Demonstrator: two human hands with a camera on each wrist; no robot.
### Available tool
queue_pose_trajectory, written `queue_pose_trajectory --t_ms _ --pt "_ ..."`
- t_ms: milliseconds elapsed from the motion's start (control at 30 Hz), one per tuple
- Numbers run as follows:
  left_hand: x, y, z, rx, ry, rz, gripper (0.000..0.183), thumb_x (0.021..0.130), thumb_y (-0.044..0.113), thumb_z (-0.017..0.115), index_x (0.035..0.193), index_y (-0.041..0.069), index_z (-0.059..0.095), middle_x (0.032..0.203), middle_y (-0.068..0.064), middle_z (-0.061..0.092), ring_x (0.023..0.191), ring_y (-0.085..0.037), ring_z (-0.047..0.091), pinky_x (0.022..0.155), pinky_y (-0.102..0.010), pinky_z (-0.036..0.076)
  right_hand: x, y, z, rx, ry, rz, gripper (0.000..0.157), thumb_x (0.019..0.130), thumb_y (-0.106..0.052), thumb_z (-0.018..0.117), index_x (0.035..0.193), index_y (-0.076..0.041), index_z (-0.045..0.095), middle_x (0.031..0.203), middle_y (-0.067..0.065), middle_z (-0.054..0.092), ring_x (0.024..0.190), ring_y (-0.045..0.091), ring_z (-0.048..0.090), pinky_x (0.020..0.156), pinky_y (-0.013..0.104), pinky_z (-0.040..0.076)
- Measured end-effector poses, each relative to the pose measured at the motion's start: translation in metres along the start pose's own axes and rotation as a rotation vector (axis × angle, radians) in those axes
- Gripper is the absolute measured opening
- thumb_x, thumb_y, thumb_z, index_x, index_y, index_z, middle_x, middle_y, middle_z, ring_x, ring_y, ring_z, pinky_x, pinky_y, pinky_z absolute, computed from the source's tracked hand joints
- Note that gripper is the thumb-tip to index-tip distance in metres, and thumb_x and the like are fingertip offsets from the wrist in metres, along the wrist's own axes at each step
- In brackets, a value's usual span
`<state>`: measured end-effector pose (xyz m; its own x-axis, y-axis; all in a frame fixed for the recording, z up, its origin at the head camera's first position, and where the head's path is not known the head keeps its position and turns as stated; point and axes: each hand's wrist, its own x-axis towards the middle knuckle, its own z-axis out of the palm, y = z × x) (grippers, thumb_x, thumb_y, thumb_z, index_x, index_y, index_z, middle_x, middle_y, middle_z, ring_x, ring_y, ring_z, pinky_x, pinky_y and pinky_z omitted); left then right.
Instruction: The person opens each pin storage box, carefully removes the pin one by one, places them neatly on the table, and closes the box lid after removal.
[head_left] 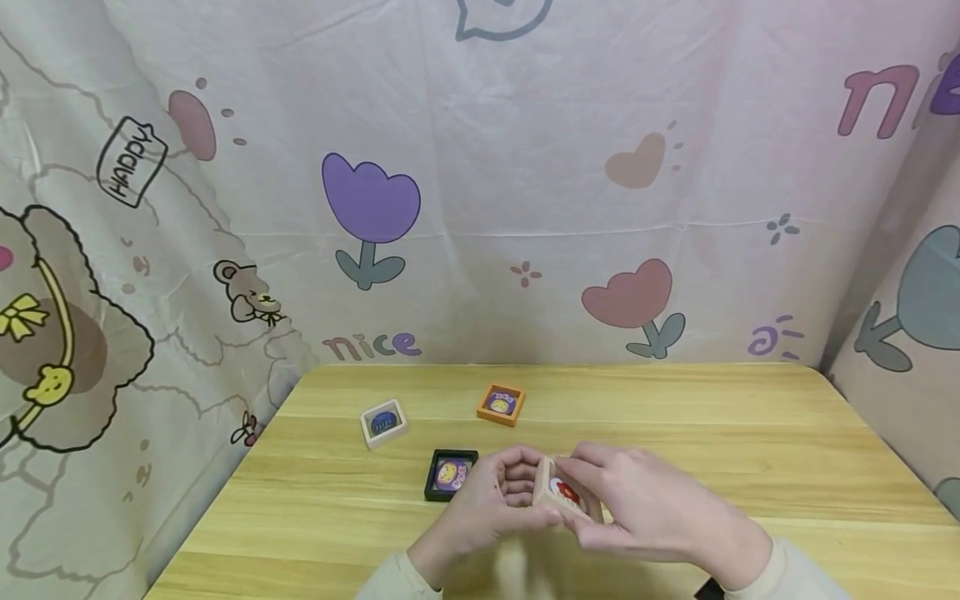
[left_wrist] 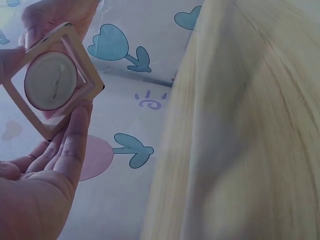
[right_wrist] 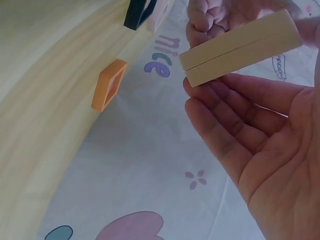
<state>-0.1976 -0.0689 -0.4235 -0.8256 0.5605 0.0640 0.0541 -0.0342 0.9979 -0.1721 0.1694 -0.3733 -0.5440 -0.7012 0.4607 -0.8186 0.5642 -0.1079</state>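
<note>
Both hands hold a pale wood-coloured square display frame [head_left: 549, 493] above the table, tilted. Inside it sits a round badge [head_left: 567, 493] with a red and white front; the left wrist view shows the badge's pale back [left_wrist: 42, 82] with a pin across it. My left hand [head_left: 491, 500] grips the frame's left side, thumb at the near edge and fingers curled at the far side. From the right, my right hand [head_left: 652, 508] pinches it between thumb and fingers. A thin seam runs along the frame's edge [right_wrist: 240, 47] in the right wrist view.
On the wooden table [head_left: 750, 450], a black frame [head_left: 431, 483] lies just left of my left hand. Farther back are a white frame [head_left: 367, 433] and an orange frame [head_left: 487, 415], each with a badge. A dark object [head_left: 708, 590] shows beside the right sleeve. Printed cloth [head_left: 510, 167] hangs behind.
</note>
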Motion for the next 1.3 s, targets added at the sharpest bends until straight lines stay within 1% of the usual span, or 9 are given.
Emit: queue_pose_trajectory --t_ms 67,133,200,300,567,733,867,1167,1300 --pt "0.000 0.000 0.000 -0.017 -0.006 -0.003 0.056 0.085 0.016 0.091 0.129 -0.007 0.063 0.113 0.000 0.076 0.101 -0.011 0.073 0.090 -0.022 0.064 0.002 -0.001 0.000 -0.030 0.008 -0.036 0.029 0.082 -0.031 0.081 0.106 -0.019 0.071 0.086 -0.017 0.051 0.069 -0.011 0.039 0.060 0.005 0.034" --pt "0.000 -0.001 0.000 -0.026 -0.007 -0.001 0.054 0.086 0.014 0.090 0.127 -0.008 0.063 0.112 0.000 0.076 0.100 -0.011 0.073 0.089 -0.022 0.064 0.003 -0.002 -0.001 -0.056 0.017 -0.061 0.025 0.079 -0.029 0.080 0.099 -0.021 0.067 0.083 -0.018 0.046 0.068 -0.010 0.035 0.058 0.005 0.031" --pt "0.000 -0.001 0.000 -0.028 -0.005 0.002 0.053 0.086 0.013 0.089 0.126 -0.009 0.063 0.111 0.001 0.076 0.099 -0.011 0.073 0.089 -0.022 0.064 0.005 -0.003 0.000 -0.081 0.023 -0.074 0.022 0.079 -0.028 0.078 0.095 -0.022 0.064 0.082 -0.017 0.044 0.067 -0.009 0.034 0.058 0.006 0.029" --pt "0.001 -0.002 0.001 -0.024 0.008 0.005 0.051 0.086 0.012 0.087 0.126 -0.009 0.063 0.111 0.001 0.076 0.098 -0.011 0.074 0.088 -0.022 0.064 0.007 -0.006 0.001 -0.096 0.012 -0.058 0.018 0.082 -0.026 0.075 0.091 -0.023 0.061 0.081 -0.017 0.042 0.066 -0.007 0.033 0.057 0.007 0.029" --pt "0.002 -0.003 0.000 -0.020 0.040 -0.005 0.046 0.087 0.011 0.084 0.124 -0.009 0.064 0.107 0.002 0.077 0.095 -0.008 0.073 0.085 -0.020 0.063 0.007 -0.012 0.004 -0.149 -0.013 -0.001 0.012 0.088 -0.023 0.071 0.094 -0.022 0.060 0.083 -0.015 0.043 0.070 -0.003 0.036 0.060 0.012 0.036" --pt "0.002 -0.003 0.000 -0.025 0.058 -0.013 0.046 0.087 0.010 0.085 0.124 -0.009 0.065 0.107 0.000 0.078 0.095 -0.008 0.074 0.084 -0.019 0.063 0.008 -0.014 0.005 -0.166 -0.031 0.015 0.012 0.091 -0.024 0.069 0.093 -0.022 0.058 0.083 -0.015 0.041 0.071 -0.002 0.037 0.063 0.014 0.039" --pt "0.002 -0.002 0.000 -0.035 0.060 -0.016 0.045 0.087 0.010 0.084 0.124 -0.009 0.065 0.107 0.000 0.078 0.094 -0.007 0.074 0.082 -0.019 0.063 0.008 -0.014 0.006 -0.173 -0.034 0.018 0.012 0.093 -0.024 0.069 0.093 -0.022 0.057 0.084 -0.015 0.041 0.072 -0.002 0.037 0.063 0.014 0.040" --pt "0.001 -0.002 -0.001 -0.045 0.064 -0.006 0.045 0.087 0.005 0.082 0.126 -0.011 0.064 0.107 0.000 0.079 0.094 -0.007 0.075 0.081 -0.019 0.063 0.009 -0.012 0.006 -0.167 -0.061 0.017 0.010 0.095 -0.023 0.066 0.093 -0.021 0.056 0.084 -0.014 0.041 0.072 -0.001 0.036 0.064 0.015 0.039" --pt "0.000 -0.001 -0.003 -0.060 0.047 0.005 0.049 0.087 0.006 0.083 0.129 -0.012 0.063 0.111 -0.003 0.079 0.098 -0.009 0.076 0.086 -0.021 0.064 0.010 -0.011 0.003 -0.092 -0.081 0.028 0.005 0.096 -0.021 0.064 0.100 -0.022 0.061 0.089 -0.014 0.046 0.075 -0.003 0.039 0.066 0.015 0.043"
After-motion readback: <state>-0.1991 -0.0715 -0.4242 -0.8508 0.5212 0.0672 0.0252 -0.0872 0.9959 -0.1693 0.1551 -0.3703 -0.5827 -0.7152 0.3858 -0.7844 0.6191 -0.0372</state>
